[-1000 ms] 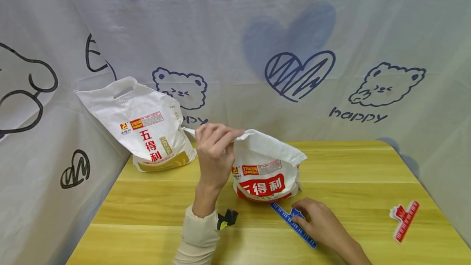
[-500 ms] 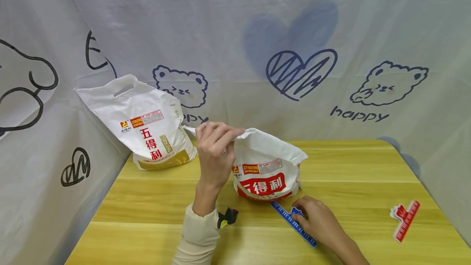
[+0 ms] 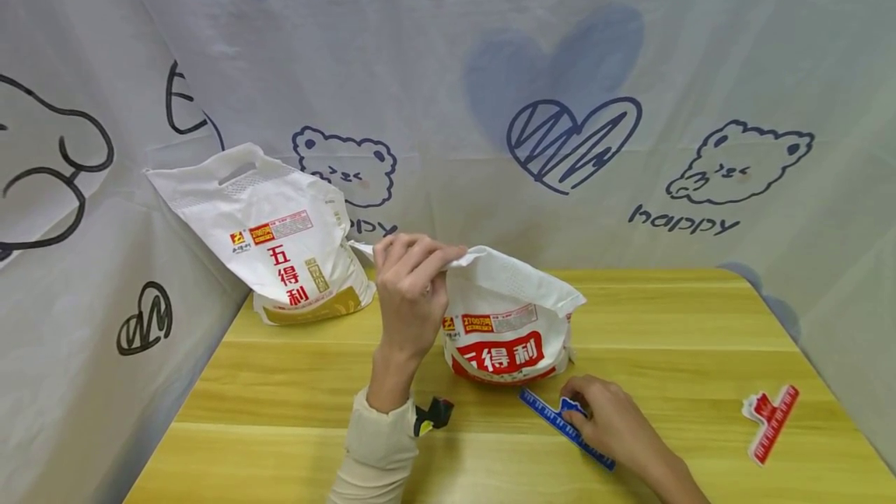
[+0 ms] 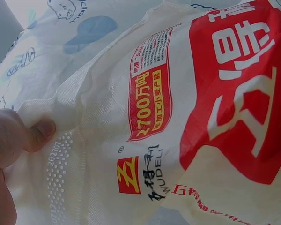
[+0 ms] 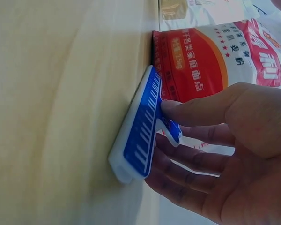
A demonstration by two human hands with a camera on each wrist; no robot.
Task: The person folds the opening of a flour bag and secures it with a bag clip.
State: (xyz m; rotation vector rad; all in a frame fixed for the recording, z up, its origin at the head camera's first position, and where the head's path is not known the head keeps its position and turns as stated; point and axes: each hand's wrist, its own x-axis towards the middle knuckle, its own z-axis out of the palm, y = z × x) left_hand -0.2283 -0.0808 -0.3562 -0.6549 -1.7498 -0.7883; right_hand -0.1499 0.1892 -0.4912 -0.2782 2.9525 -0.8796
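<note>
In the head view my left hand grips the folded top edge of a white and red flour bag, which stands on the table. The left wrist view shows the thumb pressed on the top band of this flour bag. My right hand pinches a blue and white piano-key bag clip in front of the bag. Seen from the right wrist, the thumb lies on the blue clip, and the other fingers are curled behind it, partly hidden.
A second flour bag, white and gold, leans at the back left against the printed cloth. A red clip lies on the wooden table at the right. A black wrist device sits at my left cuff.
My right hand and the blue clip have shifted slightly to the right, and the clip has turned a little. The left hand and the bag stay where they were.
</note>
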